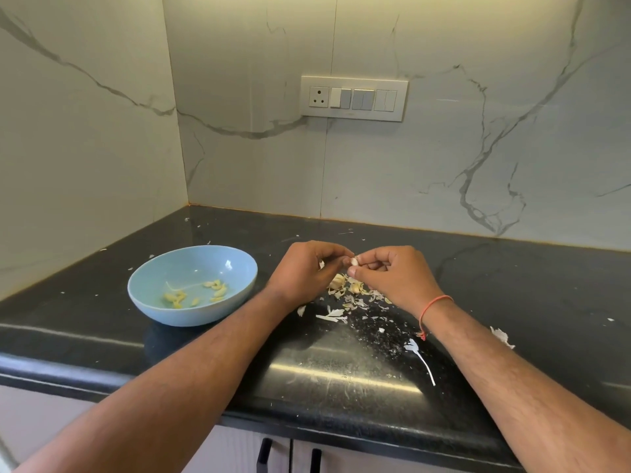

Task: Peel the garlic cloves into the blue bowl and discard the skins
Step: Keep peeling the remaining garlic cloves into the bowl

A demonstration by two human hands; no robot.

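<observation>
A: What's being held?
B: Both the left hand [304, 268] and right hand [392, 273] pinch one garlic clove [354, 261], mostly hidden by fingers.
A: The blue bowl [192, 285]?
B: At nine o'clock from the hands, with peeled cloves [196, 292] inside. Skins [355, 297] lie under the hands.

The garlic clove [353, 261] is showing only a sliver between the fingertips of both hands. Curled fingers are hiding both palms. The lower frame edge is cutting off the cabinet handles [263, 454].
</observation>
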